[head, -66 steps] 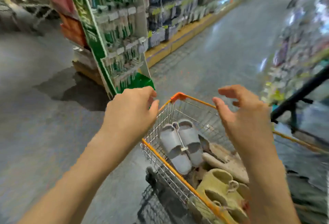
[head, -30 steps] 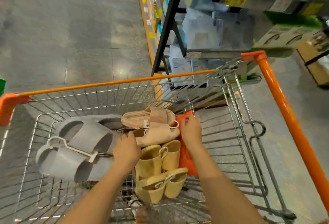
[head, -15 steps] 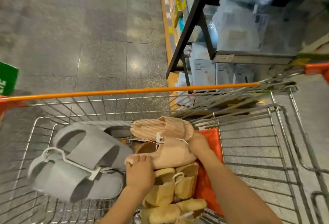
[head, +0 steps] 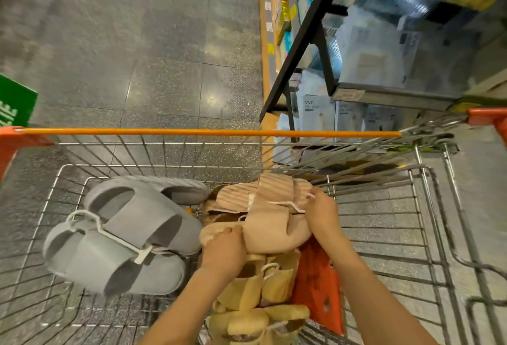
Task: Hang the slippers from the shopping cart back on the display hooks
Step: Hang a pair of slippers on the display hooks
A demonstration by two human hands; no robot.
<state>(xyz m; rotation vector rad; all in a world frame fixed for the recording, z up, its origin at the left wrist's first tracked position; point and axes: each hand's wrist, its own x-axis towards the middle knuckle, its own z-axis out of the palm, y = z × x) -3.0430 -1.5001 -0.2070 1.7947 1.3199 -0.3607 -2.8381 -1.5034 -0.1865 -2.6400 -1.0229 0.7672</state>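
Note:
Inside the wire shopping cart lie three pairs of slippers. The pink ribbed pair sits in the middle, joined by a white plastic hanger. My left hand grips the near edge of the pink pair. At its right side, my right hand pinches the hanger's hook end. A grey pair with its own white hanger lies at the left. Yellow slippers lie under my forearms, closest to me.
An orange plastic flap lies in the cart under my right arm. A black-framed shelf with boxes stands ahead on the right. Grey tiled floor stretches ahead on the left. A green sign corner shows at the left edge.
Both hands went from above the cart down into it and took hold of the pink pair. In the last half second the right hand moved onto the hanger's hook and the pair rose slightly.

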